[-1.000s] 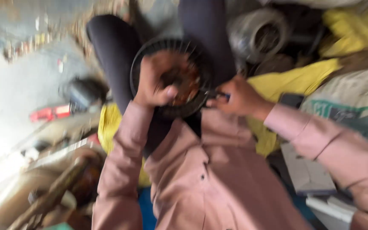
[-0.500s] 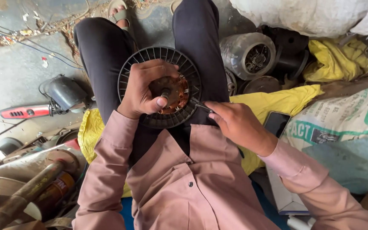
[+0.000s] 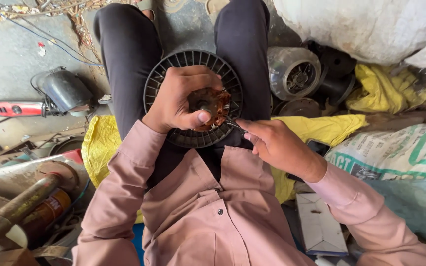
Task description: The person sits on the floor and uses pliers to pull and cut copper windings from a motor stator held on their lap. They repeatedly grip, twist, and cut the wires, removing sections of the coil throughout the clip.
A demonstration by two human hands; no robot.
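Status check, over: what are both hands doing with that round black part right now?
Left hand grips rusty copper-wound core in black slotted fan housing on lap. Right hand pinches thin metal tool at core's edge. Nothing blocking, over.

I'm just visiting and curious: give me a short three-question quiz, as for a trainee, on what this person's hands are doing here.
1. True or false: the left hand grips the copper-wound motor core in the black ribbed round housing.
2. What does the right hand hold?
A. a hammer
B. a thin metal tool
C. a brush
3. Fill in: the housing rests on the person's ____.

Key: 1 true; 2 B; 3 lap.
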